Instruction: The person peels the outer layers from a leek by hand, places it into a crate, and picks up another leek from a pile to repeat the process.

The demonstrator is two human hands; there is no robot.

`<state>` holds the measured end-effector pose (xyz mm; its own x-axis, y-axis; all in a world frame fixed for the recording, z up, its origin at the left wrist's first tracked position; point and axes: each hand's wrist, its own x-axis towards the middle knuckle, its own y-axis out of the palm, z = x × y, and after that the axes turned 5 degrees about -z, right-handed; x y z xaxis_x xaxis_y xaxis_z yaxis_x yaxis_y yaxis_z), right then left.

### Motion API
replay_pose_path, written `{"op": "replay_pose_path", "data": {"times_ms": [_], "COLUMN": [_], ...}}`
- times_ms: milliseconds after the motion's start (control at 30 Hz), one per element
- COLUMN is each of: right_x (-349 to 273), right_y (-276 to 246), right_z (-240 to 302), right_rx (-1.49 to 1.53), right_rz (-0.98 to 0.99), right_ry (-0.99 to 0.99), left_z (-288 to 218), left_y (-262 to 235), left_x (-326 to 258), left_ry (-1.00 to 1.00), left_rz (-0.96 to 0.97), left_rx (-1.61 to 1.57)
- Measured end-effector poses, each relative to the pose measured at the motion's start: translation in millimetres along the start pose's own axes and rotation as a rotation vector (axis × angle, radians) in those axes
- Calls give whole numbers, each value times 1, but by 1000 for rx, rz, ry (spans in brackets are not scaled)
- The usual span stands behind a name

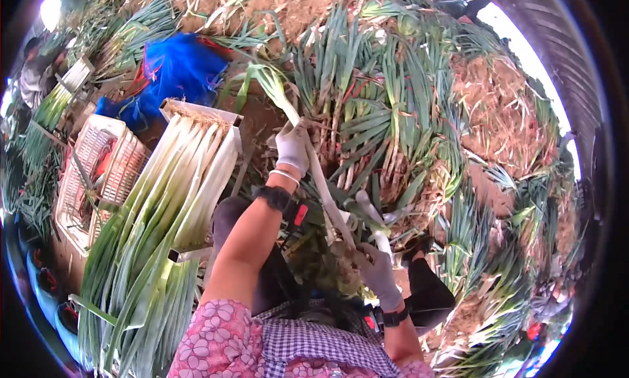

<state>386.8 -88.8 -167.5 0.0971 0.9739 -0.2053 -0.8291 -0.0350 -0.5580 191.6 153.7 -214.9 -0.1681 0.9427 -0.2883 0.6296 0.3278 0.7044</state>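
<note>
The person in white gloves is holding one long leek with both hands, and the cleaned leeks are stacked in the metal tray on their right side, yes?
Not quite. In the head view the metal tray of cleaned leeks is on their left. Both gloved hands, left hand and right hand, do hold one long leek.

This is an outdoor farm sorting spot, under daylight. Heaps of harvested leeks (386, 109) with earthy roots lie on bare soil (288, 11). Cleaned white stalks (190, 175) fill a metal trough, with a plastic crate (98, 175) at its left edge.
</note>
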Motion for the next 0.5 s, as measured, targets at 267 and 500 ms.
{"op": "replay_pose_path", "data": {"times_ms": [267, 500], "right_x": [-67, -78], "right_y": [-39, -56], "right_z": [15, 0], "right_rx": [163, 178], "right_rz": [23, 48], "right_ry": [202, 384], "left_z": [12, 10], "left_y": [-26, -25], "left_x": [40, 30], "left_ry": [20, 55], "left_rz": [-188, -230], "left_rx": [96, 29]}}
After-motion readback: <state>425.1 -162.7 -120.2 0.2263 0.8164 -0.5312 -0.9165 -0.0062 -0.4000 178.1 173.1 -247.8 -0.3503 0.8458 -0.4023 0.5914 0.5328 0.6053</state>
